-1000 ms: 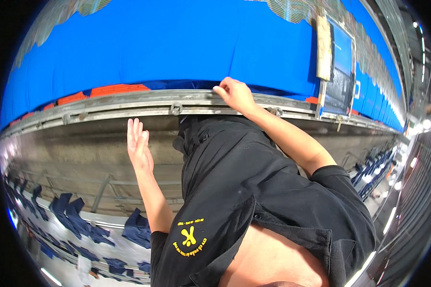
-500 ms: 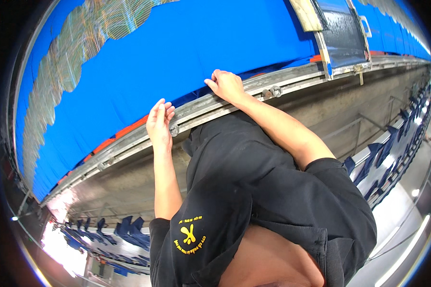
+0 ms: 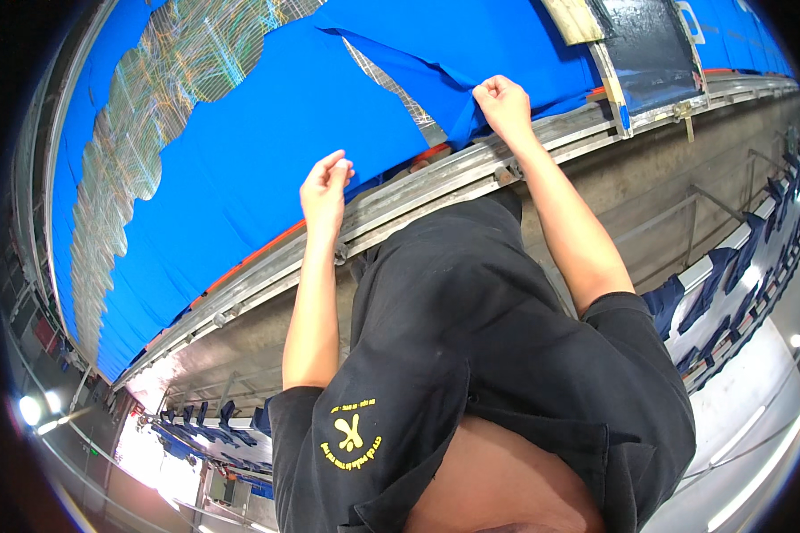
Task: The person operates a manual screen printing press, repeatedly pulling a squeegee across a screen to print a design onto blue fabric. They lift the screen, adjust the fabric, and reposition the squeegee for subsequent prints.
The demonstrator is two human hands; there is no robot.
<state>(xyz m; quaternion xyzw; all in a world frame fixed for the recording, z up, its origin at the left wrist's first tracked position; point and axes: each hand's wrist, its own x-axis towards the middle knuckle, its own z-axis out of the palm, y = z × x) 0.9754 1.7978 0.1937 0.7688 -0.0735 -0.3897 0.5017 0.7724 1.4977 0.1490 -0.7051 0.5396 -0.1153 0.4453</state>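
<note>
While our right hand clamps its fingers on the blue cloth at the bench's near edge in the head view, our left hand hangs above that edge, fingers loosely apart, empty. We would do well to lift gently, avoiding creases. The cloth looks mostly smooth, bunched at our grip, a gap baring patterned sheet.

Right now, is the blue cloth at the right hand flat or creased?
Creased: the blue cloth gathers into folds at the right hand, a patterned strip showing alongside.
</note>
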